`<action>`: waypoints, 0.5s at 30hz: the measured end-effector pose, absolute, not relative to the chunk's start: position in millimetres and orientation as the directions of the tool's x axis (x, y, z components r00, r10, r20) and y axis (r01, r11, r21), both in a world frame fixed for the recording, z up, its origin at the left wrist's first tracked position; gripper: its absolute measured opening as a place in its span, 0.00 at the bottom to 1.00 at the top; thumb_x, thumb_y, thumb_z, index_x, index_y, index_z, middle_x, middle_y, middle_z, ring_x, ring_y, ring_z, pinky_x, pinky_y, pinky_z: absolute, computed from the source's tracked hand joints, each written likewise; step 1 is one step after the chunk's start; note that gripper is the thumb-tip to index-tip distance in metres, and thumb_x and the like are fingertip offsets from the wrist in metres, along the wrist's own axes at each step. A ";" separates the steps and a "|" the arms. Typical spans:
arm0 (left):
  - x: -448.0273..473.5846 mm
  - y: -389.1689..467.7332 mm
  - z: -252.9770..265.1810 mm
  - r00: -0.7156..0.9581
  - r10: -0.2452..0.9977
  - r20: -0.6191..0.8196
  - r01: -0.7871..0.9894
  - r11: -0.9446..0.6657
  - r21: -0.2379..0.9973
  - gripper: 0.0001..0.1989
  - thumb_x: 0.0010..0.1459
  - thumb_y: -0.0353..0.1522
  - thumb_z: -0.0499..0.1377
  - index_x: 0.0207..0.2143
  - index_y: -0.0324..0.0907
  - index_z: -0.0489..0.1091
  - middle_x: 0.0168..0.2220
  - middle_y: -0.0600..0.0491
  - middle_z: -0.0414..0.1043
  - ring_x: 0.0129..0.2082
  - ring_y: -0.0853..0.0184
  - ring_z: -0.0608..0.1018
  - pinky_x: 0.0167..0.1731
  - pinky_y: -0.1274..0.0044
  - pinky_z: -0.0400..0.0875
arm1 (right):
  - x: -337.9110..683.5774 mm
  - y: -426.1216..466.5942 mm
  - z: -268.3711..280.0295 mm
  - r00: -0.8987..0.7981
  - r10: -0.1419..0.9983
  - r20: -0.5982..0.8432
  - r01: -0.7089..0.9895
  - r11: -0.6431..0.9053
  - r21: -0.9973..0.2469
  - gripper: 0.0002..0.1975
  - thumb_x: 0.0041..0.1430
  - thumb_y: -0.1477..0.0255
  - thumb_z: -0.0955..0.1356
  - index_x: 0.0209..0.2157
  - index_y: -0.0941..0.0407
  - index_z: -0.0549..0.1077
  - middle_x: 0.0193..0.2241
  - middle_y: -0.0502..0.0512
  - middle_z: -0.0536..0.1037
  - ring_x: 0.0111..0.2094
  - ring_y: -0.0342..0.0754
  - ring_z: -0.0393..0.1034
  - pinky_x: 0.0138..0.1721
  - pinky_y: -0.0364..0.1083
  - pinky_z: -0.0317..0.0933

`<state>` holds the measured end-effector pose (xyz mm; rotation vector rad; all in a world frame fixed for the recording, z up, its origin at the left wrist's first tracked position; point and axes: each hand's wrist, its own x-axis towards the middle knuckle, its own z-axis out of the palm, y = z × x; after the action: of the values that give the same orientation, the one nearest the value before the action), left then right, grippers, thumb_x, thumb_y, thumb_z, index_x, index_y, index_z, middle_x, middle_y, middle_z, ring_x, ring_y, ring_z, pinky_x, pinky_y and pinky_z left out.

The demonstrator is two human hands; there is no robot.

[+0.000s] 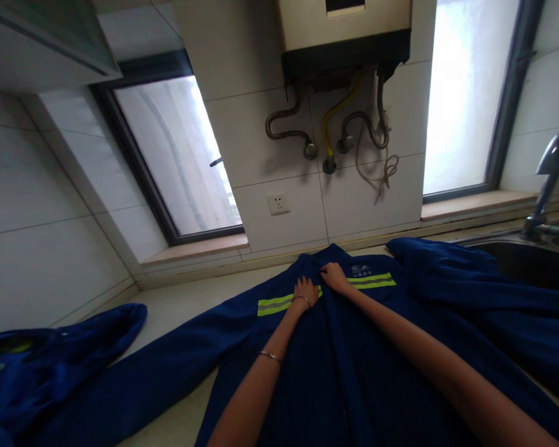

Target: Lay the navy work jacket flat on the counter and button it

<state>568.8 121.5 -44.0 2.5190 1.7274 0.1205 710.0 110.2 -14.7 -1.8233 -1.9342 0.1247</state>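
Observation:
A dark blue work jacket [289, 354] lies spread on the counter, front side up, with yellow-green and grey reflective strips across the chest and a small white logo. My left hand [306, 290] rests flat on the chest near the left strip, fingers stretched out. Close beside it, my right hand [334, 277] is closed at the front edge just below the collar, its fingers pinching the jacket's placket. One sleeve [177, 347] stretches out to the lower left. The lower part of the jacket runs out of view beneath my forearms.
Another blue garment [65, 354] is bunched at the left. More blue cloth [447, 261] lies at the right, beside the sink [517, 257] and its faucet [545, 186]. A water heater [347, 37] with hoses hangs above a wall socket [278, 204], between two windows.

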 end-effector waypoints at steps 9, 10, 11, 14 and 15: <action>565.4 124.6 -56.7 0.388 0.921 0.007 0.917 -0.387 0.093 0.33 0.61 0.42 0.35 0.62 0.31 0.47 0.65 0.39 0.39 0.64 0.51 0.46 0.59 0.60 0.45 | 700.7 123.1 -33.4 -0.075 0.957 0.279 0.906 0.182 -0.381 0.14 0.58 0.75 0.62 0.41 0.58 0.77 0.42 0.60 0.77 0.44 0.48 0.70 0.44 0.39 0.58; 565.1 124.8 -57.0 0.390 0.921 0.009 0.917 -0.389 0.091 0.33 0.61 0.43 0.35 0.62 0.31 0.47 0.65 0.40 0.39 0.64 0.51 0.46 0.59 0.60 0.45 | 701.5 124.4 -35.6 -0.092 0.955 0.282 0.905 0.198 -0.376 0.14 0.58 0.75 0.62 0.42 0.58 0.77 0.42 0.59 0.77 0.44 0.48 0.70 0.44 0.39 0.58; 564.9 124.8 -57.4 0.390 0.921 0.011 0.917 -0.389 0.088 0.33 0.61 0.43 0.35 0.62 0.32 0.47 0.65 0.40 0.39 0.64 0.51 0.46 0.59 0.60 0.45 | 702.3 125.7 -37.7 -0.110 0.952 0.285 0.904 0.215 -0.370 0.14 0.58 0.75 0.62 0.42 0.58 0.77 0.42 0.59 0.77 0.44 0.47 0.70 0.44 0.39 0.58; 565.0 124.5 -57.9 0.385 0.923 0.016 0.920 -0.385 0.080 0.32 0.61 0.43 0.36 0.62 0.33 0.47 0.65 0.42 0.39 0.64 0.52 0.46 0.59 0.60 0.46 | 704.6 129.2 -42.3 -0.158 0.943 0.293 0.902 0.259 -0.344 0.14 0.58 0.75 0.62 0.43 0.59 0.76 0.43 0.59 0.77 0.44 0.46 0.70 0.45 0.39 0.57; 565.1 124.5 -57.9 0.383 0.924 0.015 0.921 -0.383 0.077 0.31 0.61 0.43 0.36 0.62 0.34 0.48 0.65 0.42 0.39 0.64 0.53 0.46 0.59 0.61 0.46 | 705.2 130.0 -43.2 -0.173 0.940 0.295 0.903 0.271 -0.334 0.15 0.58 0.75 0.62 0.43 0.60 0.76 0.43 0.59 0.76 0.44 0.46 0.69 0.45 0.39 0.57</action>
<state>565.1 124.5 -57.9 2.5657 1.7125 0.0848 705.2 130.0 -43.2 -1.6614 -2.1097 0.1134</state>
